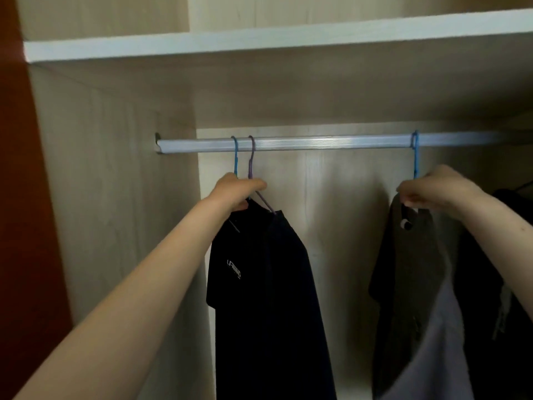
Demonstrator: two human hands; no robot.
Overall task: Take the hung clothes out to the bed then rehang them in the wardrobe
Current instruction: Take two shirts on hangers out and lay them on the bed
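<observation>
Head view looks into a wardrobe [115,197] of pale wood-grain laminate, where a ribbed, silvery metal rail [317,142] runs under a white-edged shelf [259,43]. On the rail's left part hang a thin blue hanger [235,157] and a purple hanger [251,160]. The left hand [238,192] has its fingers curled round the blue hanger's neck. The purple one's wire passes just under the thumb, and whether it is gripped too cannot be told. Below hang a matte black T-shirt [230,284] with small white lettering and, touching it, a navy garment [291,298], both cut off at the bottom edge. Well to the right a second blue hanger [415,157] hooks the rail, its stem vanishing behind the right hand [432,190], whose curled fingertips pinch the collar of a grey-brown garment [409,269]. A pale grey garment [438,347] lies against it, its hanger hidden. Farther right, dark clothing [496,255] is too dim to make out.
</observation>
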